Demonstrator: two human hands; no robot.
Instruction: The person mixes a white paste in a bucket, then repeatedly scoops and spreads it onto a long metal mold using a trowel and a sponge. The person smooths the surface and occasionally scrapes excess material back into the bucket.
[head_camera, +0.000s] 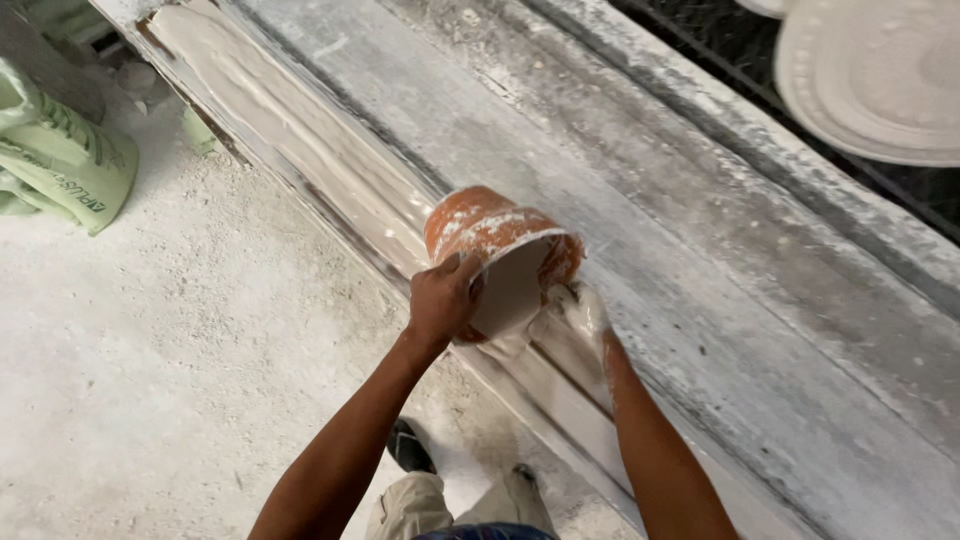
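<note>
**Orange bucket tipped over a long plaster mould**

The left hand (443, 300) grips the near rim of an orange plastic bucket (490, 235), fingers curled tight over the edge; the bucket sits near the centre of the view, tilted so its mouth faces down toward 6 o'clock, its outside smeared with white plaster; the right hand (583, 312), coated in wet white plaster, lies just beside the bucket's mouth at about 4 o'clock from it, fingers loosely spread and touching the wet mix, holding nothing that shows.

Under both hands runs a long narrow mould (300, 130), stretching from 11 o'clock down to 5 o'clock; its upper stretch is filled with smooth wet plaster (225, 60); the mould lies along the edge of a dusty grey workbench (700, 250).

At 10 o'clock, on the white powdered floor (150, 350), lie crumpled green sacks (60, 150); at 2 o'clock a round ornamental plaster ceiling rose (880, 70) rests, blurred; at 6 o'clock the person's shoes (410, 445) and pale trousers show.
</note>
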